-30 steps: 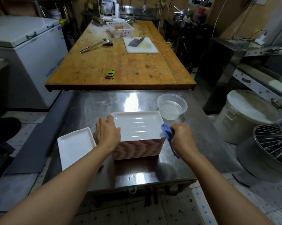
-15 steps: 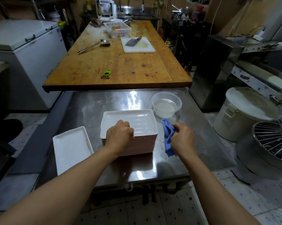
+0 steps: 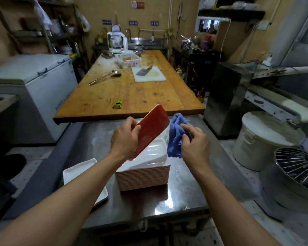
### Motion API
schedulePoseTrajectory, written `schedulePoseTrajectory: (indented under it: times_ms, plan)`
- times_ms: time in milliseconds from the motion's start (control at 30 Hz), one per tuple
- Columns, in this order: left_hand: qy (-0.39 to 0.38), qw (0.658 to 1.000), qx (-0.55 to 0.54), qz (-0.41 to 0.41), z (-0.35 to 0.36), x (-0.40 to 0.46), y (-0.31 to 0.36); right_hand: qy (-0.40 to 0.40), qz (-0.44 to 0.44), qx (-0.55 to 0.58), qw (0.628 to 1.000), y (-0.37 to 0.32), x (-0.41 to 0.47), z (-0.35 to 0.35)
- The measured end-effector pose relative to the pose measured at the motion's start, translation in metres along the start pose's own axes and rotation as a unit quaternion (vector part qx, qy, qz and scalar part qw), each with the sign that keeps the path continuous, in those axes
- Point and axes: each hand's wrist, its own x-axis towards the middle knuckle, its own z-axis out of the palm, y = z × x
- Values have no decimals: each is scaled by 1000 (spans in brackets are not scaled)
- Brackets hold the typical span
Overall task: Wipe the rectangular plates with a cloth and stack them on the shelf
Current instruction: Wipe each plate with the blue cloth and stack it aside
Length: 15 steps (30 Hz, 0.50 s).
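My left hand [image 3: 123,139] grips one rectangular plate [image 3: 152,126] by its near edge, tilted up above the stack with its red underside facing me. Bunched in my right hand [image 3: 194,141] is a blue cloth [image 3: 176,135], which hangs just right of the raised plate. Below them a tall stack of rectangular plates [image 3: 144,174], white on top with reddish edges, stands on the steel table [image 3: 185,192]. A single white plate [image 3: 75,174] lies flat on the table left of the stack, partly hidden by my left forearm.
A long wooden table [image 3: 124,93] joins the steel one at the far side, bearing a green peeler [image 3: 118,103], a ladle, a cutting board with a cleaver and a white basket. A white chest freezer [image 3: 34,89] stands left. A lidded white bucket [image 3: 263,139] and a wire guard stand right.
My left hand has lifted the top plate off the stack and tipped it up, red side toward me. My right hand has risen with the cloth. The view has tilted upward.
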Motion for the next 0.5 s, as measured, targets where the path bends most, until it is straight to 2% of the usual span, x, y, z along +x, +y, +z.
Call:
schedulePoseTrajectory:
  times_ms: [167, 267, 367, 500]
  plan:
    - [13, 980, -182, -84, -20, -8, 24, 55, -136, 35, 989, -50, 11, 6]
    - [11, 966, -239, -94, -29, -19, 36, 42, -200, -7, 979, -70, 12, 17]
    - [1, 958, -268, -100, -37, -28, 43, 60, -196, -118, 972, -78, 11, 30]
    - [25, 956, -275, -104, -45, -36, 50, 56, -224, -130, 964, -88, 10, 38]
